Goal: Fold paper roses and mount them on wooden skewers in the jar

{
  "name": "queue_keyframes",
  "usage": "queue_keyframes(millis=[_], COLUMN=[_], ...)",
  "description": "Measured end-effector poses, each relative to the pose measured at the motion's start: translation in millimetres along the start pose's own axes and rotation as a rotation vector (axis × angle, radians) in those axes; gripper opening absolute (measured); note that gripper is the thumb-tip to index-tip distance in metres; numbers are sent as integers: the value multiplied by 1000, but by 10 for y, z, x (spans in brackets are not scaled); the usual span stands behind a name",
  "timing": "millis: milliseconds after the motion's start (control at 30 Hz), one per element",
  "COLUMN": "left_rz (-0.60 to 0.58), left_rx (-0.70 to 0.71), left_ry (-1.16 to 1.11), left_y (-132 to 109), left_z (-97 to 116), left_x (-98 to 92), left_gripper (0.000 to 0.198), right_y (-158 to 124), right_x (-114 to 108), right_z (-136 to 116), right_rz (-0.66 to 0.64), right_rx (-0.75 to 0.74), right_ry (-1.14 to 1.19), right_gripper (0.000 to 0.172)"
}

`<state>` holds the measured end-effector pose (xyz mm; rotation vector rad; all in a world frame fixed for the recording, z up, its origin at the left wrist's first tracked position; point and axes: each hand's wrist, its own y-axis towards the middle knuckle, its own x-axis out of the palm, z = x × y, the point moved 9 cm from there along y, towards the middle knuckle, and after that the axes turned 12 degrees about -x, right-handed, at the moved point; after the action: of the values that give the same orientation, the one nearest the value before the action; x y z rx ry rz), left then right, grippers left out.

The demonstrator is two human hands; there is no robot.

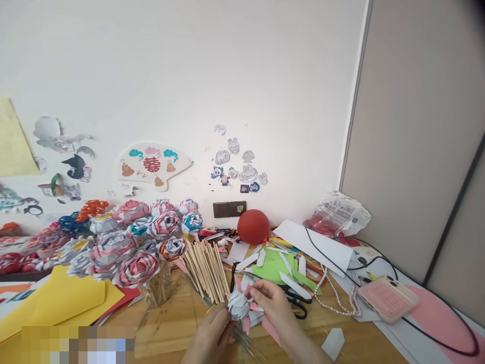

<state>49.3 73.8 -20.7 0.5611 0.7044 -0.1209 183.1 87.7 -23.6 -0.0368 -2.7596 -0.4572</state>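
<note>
A white paper flower (238,306) with pink paper petals around its side is held above the table, near the bottom middle. My left hand (212,333) is closed at the flower's lower left; its fingertips are partly hidden. On the other side, my right hand (276,302) pinches a pink petal (247,290) at the flower's edge between thumb and finger. Black-handled scissors (301,306) lie just right of that hand, partly covered by white paper strips. Loose pink strips (270,329) show under my right wrist. Thin wires (248,346) lie below the flower.
Finished paper flowers (136,268) stand in a clear container (157,292) at left. Behind my hands are wooden sticks (206,270), green paper (275,265) and a red balloon (253,227). A pink phone (389,298), a cable and a bead string (333,305) lie at right; yellow envelopes (76,298) at left.
</note>
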Motion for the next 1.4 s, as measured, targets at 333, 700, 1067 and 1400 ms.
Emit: queue_keyframes(millis=[333,700,1067,1400], left_rz=[90,166,-50,-51], left_rx=[281,112,-246,-225], left_ry=[364,117,-197,-199], left_y=[-111,-43,58,33], left_z=[268,356,194,132], left_x=[84,-272,-202,-125], left_gripper=[24,14,19,19], right_y=[44,-58,-133,-136], right_x=[-167,85,149,68], right_z=[281,284,103,61], right_rz=[-2,-263,-214,-108], right_rx=[-127,-194,-313,-260], right_ry=[-377,-626,-702,-809], right_gripper=[34,13,10,4])
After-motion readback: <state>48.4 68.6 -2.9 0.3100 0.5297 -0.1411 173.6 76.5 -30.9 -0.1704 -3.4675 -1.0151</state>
